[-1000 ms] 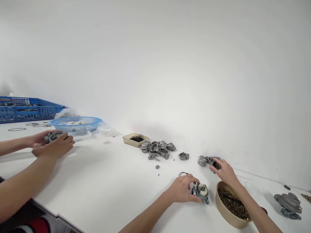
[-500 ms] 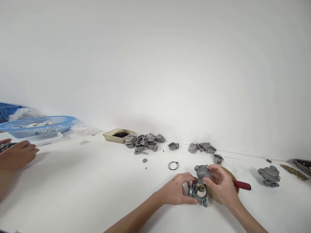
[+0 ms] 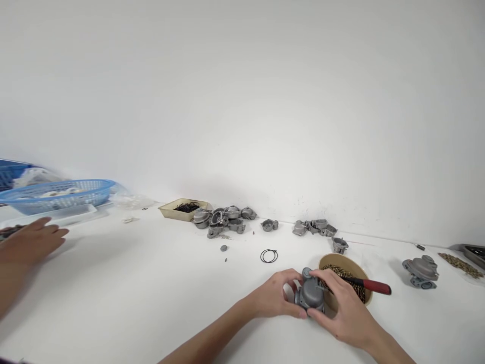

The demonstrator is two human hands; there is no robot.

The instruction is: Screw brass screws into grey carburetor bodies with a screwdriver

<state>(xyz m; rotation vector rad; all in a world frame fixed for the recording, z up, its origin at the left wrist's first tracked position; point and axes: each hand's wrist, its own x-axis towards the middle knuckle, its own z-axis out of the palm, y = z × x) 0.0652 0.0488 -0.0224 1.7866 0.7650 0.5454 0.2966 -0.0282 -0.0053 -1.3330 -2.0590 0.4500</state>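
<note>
My left hand [image 3: 278, 296] grips a grey metal carburetor [image 3: 299, 299] from its left side, low over the table. On top of it sits a domed float bowl [image 3: 312, 293], covering the inside of the body. My right hand [image 3: 346, 313] has its thumb and fingers closed round that bowl from the right. Just behind my right hand stands a tan bowl [image 3: 337, 259] of small brass screws [image 3: 358, 289]. A screwdriver [image 3: 377, 287] with a red and black handle lies across its rim.
Float bowls [image 3: 227, 220] lie heaped beside a cream tray [image 3: 176, 215] of black rubber rings, with more [image 3: 316, 227] along the wall. Two black rings [image 3: 269, 256] lie mid-table. An assembled carburetor [image 3: 421, 270] stands right. Another person's hand [image 3: 38, 241] works left, near a blue basket [image 3: 64, 197].
My right hand has lowered the float bowl onto the open carburetor body, hiding the white float. The screw bowl is now less covered by my hand. The other person's hand shifted slightly right.
</note>
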